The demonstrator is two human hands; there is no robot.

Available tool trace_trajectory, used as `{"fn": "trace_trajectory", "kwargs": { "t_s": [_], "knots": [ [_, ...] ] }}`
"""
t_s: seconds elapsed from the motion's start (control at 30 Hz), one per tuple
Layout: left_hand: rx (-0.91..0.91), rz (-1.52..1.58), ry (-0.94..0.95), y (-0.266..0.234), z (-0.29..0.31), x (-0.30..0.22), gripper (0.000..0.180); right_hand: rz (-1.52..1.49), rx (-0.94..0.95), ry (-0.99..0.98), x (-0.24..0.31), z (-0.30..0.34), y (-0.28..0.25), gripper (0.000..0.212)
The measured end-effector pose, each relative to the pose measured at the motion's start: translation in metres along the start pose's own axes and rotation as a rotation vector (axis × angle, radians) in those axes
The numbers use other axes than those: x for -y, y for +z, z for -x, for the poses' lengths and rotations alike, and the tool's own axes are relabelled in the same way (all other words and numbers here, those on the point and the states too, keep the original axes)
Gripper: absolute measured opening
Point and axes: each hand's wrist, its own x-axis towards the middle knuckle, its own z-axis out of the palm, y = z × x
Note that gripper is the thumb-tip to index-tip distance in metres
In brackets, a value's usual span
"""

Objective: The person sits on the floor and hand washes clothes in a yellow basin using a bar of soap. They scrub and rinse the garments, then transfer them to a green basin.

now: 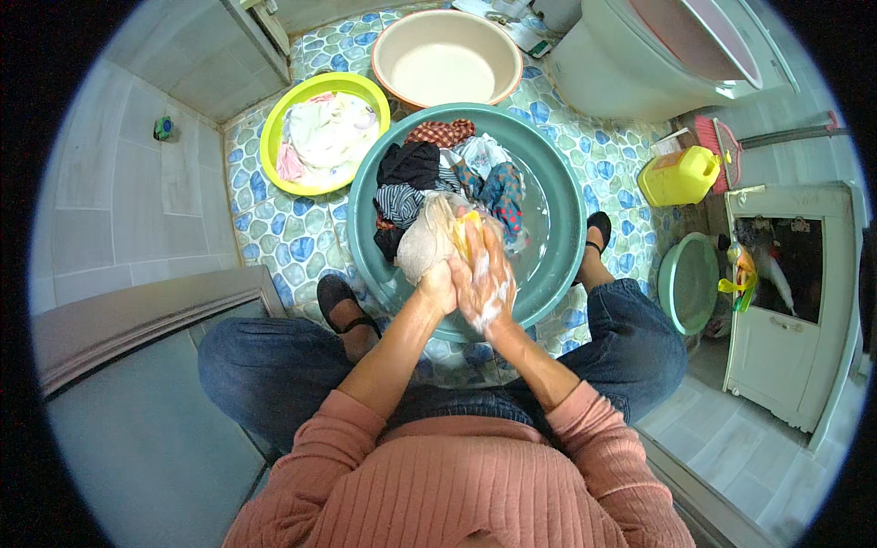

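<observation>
Over the large teal basin (565,196), my left hand (440,285) is closed on a wet beige cloth (426,239). My right hand (486,285), white with suds, presses against the left one and the cloth. Beside its fingers shows a yellow bar of soap (469,230), partly covered, gripped against the cloth. Soaking clothes fill the basin's far and left side: a black garment (408,165), a striped one (399,205), a brown checked one (441,133) and a teal dotted one (503,194). Water shows at the basin's right.
A lime-green basin (382,111) with white and pink clothes stands far left, and a cream basin (448,57) behind. To the right are a yellow jug (678,175), a pink brush (719,151), a green basin (689,283) and a white cabinet (776,352). The toilet (621,64) stands far right.
</observation>
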Motion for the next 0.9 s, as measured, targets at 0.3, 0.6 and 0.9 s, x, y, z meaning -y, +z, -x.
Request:
{"fn": "trace_trajectory", "kwargs": {
  "t_s": [0.3, 0.6, 0.9],
  "knots": [
    [-0.024, -0.019, 0.107, 0.003, -0.004, 0.012, 0.048, -0.187, -0.156, 0.385, -0.045, -0.038, 0.036, 0.061],
    [0.058, -0.004, -0.018, -0.001, -0.003, 0.001, 0.054, 0.017, 0.016, -0.143, -0.007, -0.01, 0.003, 0.064],
    [-0.156, 0.077, -0.02, 0.018, 0.002, 0.004, 0.048, -0.319, 0.029, 0.512, -0.031, -0.037, 0.018, 0.054]
  ]
}}
